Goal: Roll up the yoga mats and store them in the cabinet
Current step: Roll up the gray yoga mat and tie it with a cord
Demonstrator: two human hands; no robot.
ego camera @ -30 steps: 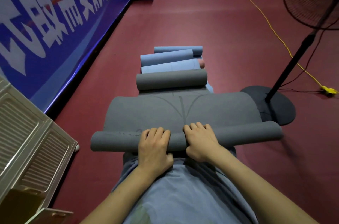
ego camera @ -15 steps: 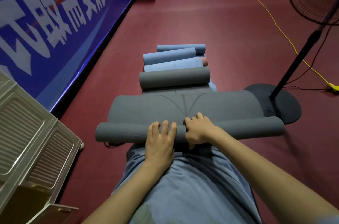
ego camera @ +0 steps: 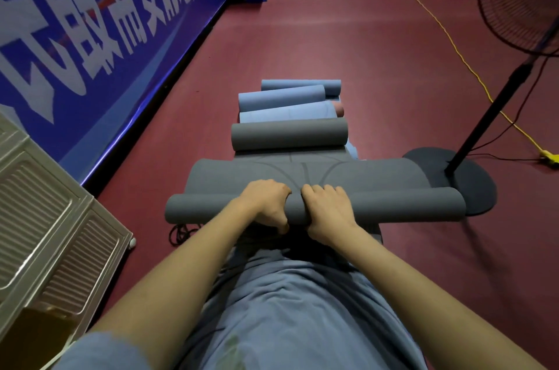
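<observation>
head view, grey yoga mat [ego camera: 314, 209]: lying on the floor [ego camera: 302, 42], half rolled, long axis running left to right, flat part stretching away from the person
left hand [ego camera: 266, 203]: curling over the roll's middle
right hand [ego camera: 328, 207]: gripping just beside it, equally near
texture: matte, spongy
cabinet [ego camera: 54, 233]: standing at the floor's left edge

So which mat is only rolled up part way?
The grey mat under both hands. Part of it lies flat ahead of its roll; the grey roll and blue rolls behind look fully rolled.
</observation>
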